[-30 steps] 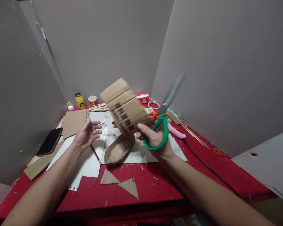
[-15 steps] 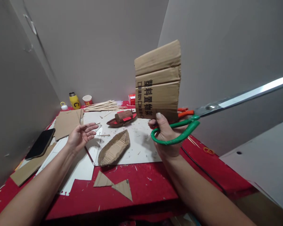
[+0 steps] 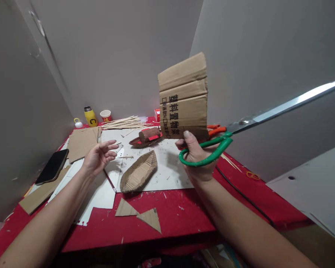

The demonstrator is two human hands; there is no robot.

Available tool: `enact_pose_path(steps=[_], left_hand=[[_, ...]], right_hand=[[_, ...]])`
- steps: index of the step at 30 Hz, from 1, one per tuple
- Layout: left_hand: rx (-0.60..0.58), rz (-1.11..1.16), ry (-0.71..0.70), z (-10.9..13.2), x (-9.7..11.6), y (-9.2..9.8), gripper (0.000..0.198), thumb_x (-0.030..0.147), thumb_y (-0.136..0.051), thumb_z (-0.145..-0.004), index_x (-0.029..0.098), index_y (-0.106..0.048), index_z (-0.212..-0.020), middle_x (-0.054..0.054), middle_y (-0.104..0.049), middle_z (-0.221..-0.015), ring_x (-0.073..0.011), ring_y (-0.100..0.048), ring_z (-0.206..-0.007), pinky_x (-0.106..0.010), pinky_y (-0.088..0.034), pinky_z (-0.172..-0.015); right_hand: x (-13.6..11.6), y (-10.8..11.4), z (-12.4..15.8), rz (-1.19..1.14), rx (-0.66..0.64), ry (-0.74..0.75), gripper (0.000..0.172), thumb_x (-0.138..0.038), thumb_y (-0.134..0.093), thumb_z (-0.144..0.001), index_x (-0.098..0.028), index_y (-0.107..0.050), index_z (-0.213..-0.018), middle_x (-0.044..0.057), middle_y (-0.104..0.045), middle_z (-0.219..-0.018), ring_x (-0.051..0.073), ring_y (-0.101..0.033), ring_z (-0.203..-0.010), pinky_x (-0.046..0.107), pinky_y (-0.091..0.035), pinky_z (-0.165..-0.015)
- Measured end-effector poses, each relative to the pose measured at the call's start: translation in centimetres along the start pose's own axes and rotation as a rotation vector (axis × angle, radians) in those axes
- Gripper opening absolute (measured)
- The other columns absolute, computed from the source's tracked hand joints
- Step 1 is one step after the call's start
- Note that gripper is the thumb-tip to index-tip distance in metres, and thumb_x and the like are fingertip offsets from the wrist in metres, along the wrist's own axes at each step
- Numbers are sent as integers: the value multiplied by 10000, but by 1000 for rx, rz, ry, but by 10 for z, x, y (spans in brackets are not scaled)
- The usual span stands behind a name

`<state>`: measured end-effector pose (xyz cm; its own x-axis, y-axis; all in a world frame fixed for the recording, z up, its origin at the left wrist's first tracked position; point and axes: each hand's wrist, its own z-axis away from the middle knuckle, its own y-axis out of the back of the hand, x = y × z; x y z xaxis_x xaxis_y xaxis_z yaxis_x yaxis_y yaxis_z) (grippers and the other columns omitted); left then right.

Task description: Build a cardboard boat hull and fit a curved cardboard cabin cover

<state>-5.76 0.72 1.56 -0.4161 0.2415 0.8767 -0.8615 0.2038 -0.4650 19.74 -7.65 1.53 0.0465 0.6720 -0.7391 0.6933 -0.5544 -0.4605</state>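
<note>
My right hand (image 3: 198,155) grips a creased piece of cardboard (image 3: 184,89) with printed black characters, held upright above the table. Looped over the same hand are scissors (image 3: 212,156) with green-wrapped handles, their long blades pointing right. My left hand (image 3: 99,158) hovers palm up over the white sheets, fingers stretched out and nothing in it. Between the hands lies a boat-shaped cardboard hull (image 3: 139,172). Behind it sits a brown model boat (image 3: 147,136) with red parts and a rounded cabin, partly hidden by the raised cardboard. Two cardboard triangles (image 3: 126,208) rest at the table's front.
On the red table (image 3: 184,216) lie a phone (image 3: 52,166), a pencil (image 3: 109,181) and flat cardboard (image 3: 82,144) at the left. Thin wooden sticks (image 3: 123,123), a paper cup (image 3: 105,115) and a yellow bottle (image 3: 91,116) stand or lie at the back. A black cable (image 3: 245,197) crosses the right side.
The view has shifted slightly, so the table's things appear a little further right and higher. The cardboard and scissors in my right hand have moved slightly left. Both hands keep their holds.
</note>
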Motion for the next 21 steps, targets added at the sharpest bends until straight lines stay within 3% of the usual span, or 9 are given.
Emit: enact_pose_path(steps=[7, 10, 14, 21], left_hand=[[-50, -64, 18, -1, -6, 0, 287, 195, -435, -900, 42, -677, -911, -143, -752, -778, -159, -689, -537, -233, -554, -501], [-59, -79, -10, 0, -9, -2, 277, 135, -455, -854, 54, -647, -1035, -150, -759, -915, -150, -698, -556, -236, -564, -526], [-71, -103, -14, 4, -10, -8, 443, 62, -465, -752, 67, -581, -1180, -161, -756, -931, -167, -714, -595, -244, -571, -549], [-137, -232, 1, 15, -14, -20, 425, 91, -664, -697, 110, -657, -1122, -153, -741, -1027, -189, -735, -686, -233, -575, -599]], right_hand=[[5, -1, 6, 116, -4, -39, 305, -357, -775, -706, -181, -552, -820, -41, -637, -615, 124, -627, -468, 272, -588, -501], [11, -1, 9, 133, -26, -39, 294, -355, -771, -715, -179, -576, -847, -40, -643, -637, 126, -635, -480, 276, -593, -519], [18, -2, 15, 187, -102, -42, 255, -324, -765, -720, -182, -577, -816, -26, -644, -693, 136, -643, -496, 296, -594, -512], [21, 1, 20, 232, -230, 24, 201, -299, -736, -744, -249, -549, -798, -22, -626, -743, 165, -651, -611, 355, -593, -610]])
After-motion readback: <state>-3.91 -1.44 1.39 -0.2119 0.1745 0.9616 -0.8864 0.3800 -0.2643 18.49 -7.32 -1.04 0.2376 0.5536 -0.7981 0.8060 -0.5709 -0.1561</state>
